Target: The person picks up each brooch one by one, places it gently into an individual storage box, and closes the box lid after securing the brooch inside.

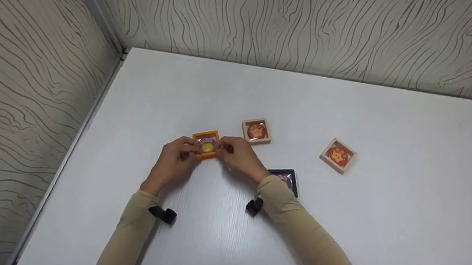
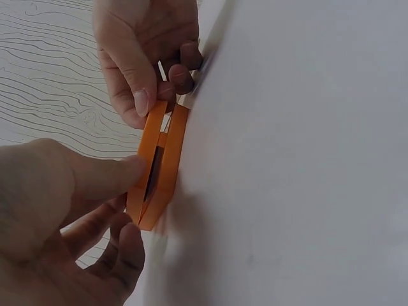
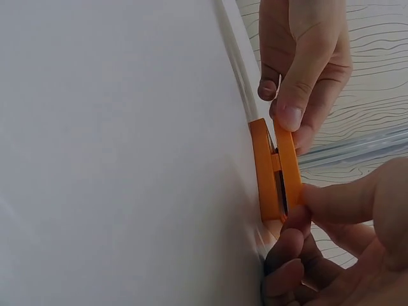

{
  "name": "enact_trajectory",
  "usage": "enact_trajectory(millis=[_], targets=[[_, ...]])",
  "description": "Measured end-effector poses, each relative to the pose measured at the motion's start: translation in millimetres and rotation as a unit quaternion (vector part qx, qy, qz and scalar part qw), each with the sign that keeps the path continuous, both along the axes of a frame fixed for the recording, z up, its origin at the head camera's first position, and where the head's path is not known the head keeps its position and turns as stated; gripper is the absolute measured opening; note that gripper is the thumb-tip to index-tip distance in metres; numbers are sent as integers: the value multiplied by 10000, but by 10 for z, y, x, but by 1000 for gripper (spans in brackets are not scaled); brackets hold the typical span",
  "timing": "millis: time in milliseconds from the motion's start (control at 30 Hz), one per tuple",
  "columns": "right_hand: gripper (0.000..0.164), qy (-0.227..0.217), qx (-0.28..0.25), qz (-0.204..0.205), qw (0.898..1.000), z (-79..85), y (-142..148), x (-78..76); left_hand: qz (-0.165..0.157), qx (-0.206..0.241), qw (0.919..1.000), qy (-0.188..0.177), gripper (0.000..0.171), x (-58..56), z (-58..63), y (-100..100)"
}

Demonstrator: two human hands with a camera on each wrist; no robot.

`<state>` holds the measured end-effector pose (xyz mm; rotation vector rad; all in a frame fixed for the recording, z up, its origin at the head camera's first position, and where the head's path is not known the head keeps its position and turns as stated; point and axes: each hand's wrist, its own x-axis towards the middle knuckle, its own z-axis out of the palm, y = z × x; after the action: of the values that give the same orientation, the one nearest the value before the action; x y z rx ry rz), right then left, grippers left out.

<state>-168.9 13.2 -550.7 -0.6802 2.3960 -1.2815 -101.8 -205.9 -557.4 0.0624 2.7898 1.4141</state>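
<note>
Both hands are at a small square orange frame [image 1: 206, 133], which has a purple and yellow picture piece inside. In the wrist views it is two halves, with the upper half [image 2: 152, 137] slightly apart from the lower half [image 3: 262, 172] and a dark edge between them. My left hand [image 1: 173, 163] pinches the upper half at its left side, thumb on top. From the right side, my right hand [image 1: 241, 157] pinches the same half between thumb and fingers. The lower half sits right at the white table.
Beyond the right hand lies a light wooden frame [image 1: 265, 140] with a red round piece. A similar wooden frame [image 1: 339, 169] lies farther right. A black frame [image 1: 295, 185] is partly hidden under the right forearm. Patterned panels [image 1: 253, 18] border the white table [image 1: 390, 230].
</note>
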Motion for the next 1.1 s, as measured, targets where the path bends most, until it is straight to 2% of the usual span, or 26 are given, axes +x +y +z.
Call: enact_trajectory(millis=[300, 567, 767, 1100], targets=[[12, 33, 2, -44, 10000, 10, -4, 30, 91, 82, 9998, -166, 11, 5, 0, 3], [11, 83, 40, -141, 9999, -14, -17, 31, 83, 47, 9999, -83, 10, 6, 9, 19], [13, 229, -6, -75, 9997, -40, -21, 36, 130, -161, 9998, -19, 9, 31, -19, 41], [15, 121, -194, -16, 9997, -23, 10, 31, 119, -498, 9985, 209, 12, -13, 2, 65]])
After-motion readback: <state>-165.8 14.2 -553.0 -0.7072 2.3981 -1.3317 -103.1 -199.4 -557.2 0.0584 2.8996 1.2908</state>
